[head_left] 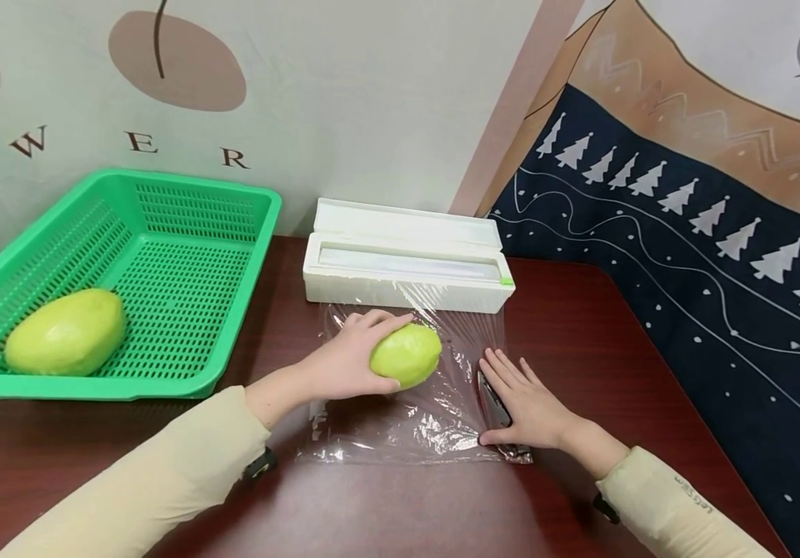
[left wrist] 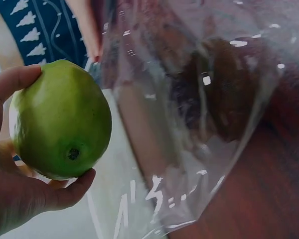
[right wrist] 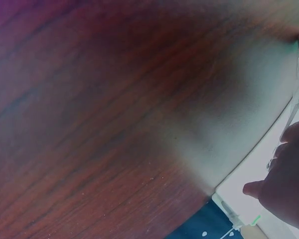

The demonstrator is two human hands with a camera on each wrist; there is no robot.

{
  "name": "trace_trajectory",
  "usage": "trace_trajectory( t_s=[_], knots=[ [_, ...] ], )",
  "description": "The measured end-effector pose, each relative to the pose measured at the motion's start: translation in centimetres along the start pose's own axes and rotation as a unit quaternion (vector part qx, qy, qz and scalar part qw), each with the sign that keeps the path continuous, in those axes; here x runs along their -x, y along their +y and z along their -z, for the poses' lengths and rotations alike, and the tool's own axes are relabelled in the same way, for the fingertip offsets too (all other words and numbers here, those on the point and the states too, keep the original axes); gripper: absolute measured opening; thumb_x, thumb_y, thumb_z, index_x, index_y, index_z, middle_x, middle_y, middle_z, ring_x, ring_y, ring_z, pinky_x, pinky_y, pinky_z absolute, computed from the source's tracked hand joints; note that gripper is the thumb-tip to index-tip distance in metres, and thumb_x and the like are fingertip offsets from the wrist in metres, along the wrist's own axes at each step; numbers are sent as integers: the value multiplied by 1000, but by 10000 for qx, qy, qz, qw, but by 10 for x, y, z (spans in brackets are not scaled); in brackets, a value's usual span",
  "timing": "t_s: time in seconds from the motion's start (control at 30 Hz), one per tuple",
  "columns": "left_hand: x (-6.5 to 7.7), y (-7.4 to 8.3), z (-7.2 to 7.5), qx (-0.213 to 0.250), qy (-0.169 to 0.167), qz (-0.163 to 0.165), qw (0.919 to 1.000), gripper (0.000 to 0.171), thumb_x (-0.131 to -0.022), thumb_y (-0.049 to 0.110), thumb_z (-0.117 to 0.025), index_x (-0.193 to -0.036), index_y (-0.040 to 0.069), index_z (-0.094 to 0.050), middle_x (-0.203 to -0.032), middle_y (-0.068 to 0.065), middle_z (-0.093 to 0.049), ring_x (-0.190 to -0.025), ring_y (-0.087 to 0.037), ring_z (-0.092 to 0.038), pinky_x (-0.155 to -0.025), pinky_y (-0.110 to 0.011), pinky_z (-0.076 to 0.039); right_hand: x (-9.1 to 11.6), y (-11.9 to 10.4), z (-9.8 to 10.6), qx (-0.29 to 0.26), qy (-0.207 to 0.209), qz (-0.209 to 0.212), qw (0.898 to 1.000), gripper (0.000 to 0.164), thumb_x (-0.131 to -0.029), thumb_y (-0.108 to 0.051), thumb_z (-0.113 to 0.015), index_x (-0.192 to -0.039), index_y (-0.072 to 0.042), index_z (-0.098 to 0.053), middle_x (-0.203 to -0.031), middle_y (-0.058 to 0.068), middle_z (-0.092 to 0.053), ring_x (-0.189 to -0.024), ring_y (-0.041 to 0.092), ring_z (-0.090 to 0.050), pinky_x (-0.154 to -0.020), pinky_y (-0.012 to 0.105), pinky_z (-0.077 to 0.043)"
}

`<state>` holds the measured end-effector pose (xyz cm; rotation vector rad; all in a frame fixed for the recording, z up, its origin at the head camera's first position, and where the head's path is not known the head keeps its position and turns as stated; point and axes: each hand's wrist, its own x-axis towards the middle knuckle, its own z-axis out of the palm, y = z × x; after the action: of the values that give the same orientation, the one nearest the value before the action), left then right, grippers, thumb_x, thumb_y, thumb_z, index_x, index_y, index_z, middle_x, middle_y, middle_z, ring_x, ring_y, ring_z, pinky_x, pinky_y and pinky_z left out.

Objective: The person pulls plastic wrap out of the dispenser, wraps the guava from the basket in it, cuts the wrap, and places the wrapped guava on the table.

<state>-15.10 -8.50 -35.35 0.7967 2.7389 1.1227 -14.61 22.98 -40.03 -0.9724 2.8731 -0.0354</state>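
Note:
My left hand [head_left: 346, 359] holds a yellow-green papaya [head_left: 407, 356] from its left side, thumb and fingers curled round it, over a sheet of cling film [head_left: 428, 422]. In the left wrist view, the dark stem scar of the papaya [left wrist: 65, 119] shows. Clear film runs from a white cling film dispenser [head_left: 407, 291] with its lid up, toward the table's front. My right hand [head_left: 532, 403] rests on the film's right edge, its fingers extended. Only part of the right hand [right wrist: 289, 184] appears in the right wrist view.
At the left stands a green plastic basket [head_left: 239, 310] with another yellow papaya [head_left: 67, 333] in its front left corner. Printed cloths [head_left: 372, 101] hang behind and along the right side of the dark red wooden table [head_left: 574, 333].

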Motion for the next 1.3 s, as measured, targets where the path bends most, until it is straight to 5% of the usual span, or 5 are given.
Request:
trace_trajectory(
  t_s=[0.63, 0.9, 1.1, 1.3],
  knots=[
    [-2, -27, -27, 561, -353, -29, 9978, 85, -65, 26, -80, -138, 9, -41, -139, -9, -44, -121, -29, -38, -97, -53, -40, 0, 1, -1, -17, -25, -4, 10000, 113, -68, -66, -67, -147, 0, -22, -156, 18, -16, -144, 34, -14, -113, 57, -16],
    [-3, -29, -26, 571, -382, 23, 9976, 87, -70, 29, -79, -142, 7, -35, -139, -12, -41, -124, -31, -38, -98, -54, -41, 7, 7, 4, -288, 516, 115, 9982, 112, -70, -63, -67, -147, 1, -19, -155, 21, -16, -144, 36, -13, -112, 58, -14],
    [3, -30, -21, 401, -247, 103, 9988, 92, -71, 36, -78, -144, 7, -31, -142, -13, -38, -127, -32, -37, -98, -57, -40, 15, 10, 11, -988, 1665, 225, 9808, 93, -77, -46, -70, -146, -1, -26, -152, 22, -24, -145, 29, -14, -119, 32, -1],
    [31, -40, -10, 286, 7, 353, 9990, 82, -75, 35, -76, -138, 4, -35, -137, -14, -42, -128, -33, -39, -102, -55, -38, 26, 10, 13, -1097, 1816, 777, 9741, 91, -72, -45, -77, -143, -7, -35, -146, 16, -37, -136, 25, -31, -111, 10, -6]
  ],
)
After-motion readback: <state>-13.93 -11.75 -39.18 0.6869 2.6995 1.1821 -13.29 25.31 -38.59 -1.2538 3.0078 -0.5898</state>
